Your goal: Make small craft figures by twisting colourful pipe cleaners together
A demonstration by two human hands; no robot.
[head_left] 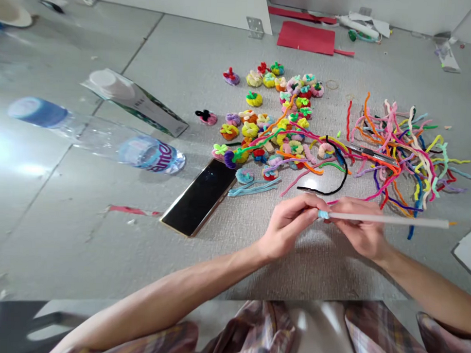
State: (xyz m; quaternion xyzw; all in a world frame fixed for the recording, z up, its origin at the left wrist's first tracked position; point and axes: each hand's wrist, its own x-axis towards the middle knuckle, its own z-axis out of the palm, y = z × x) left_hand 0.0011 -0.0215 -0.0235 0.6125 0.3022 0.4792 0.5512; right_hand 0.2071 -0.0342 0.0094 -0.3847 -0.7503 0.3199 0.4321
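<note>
A thin white rod [407,221] with an orange tip points right, level above the table. Light blue pipe cleaner [323,214] is wrapped around its left end. My left hand [291,222] is closed, pinching this wrapped end between thumb and fingers. Beside it my right hand [359,227] is closed around the rod, its fingertips partly hidden. Just beyond my hands lie a curved black pipe cleaner [346,172] and a heap of loose coloured pipe cleaners [410,151]. Small finished pipe-cleaner curls [250,129] in many colours cluster at the middle.
A phone [198,198] lies left of my hands. Farther left are a clear bottle [93,138] and a carton [141,103]. A utility knife [373,154] rests on the pipe-cleaner heap. Red sheet material [305,38] lies at the back, near a white partition [195,5].
</note>
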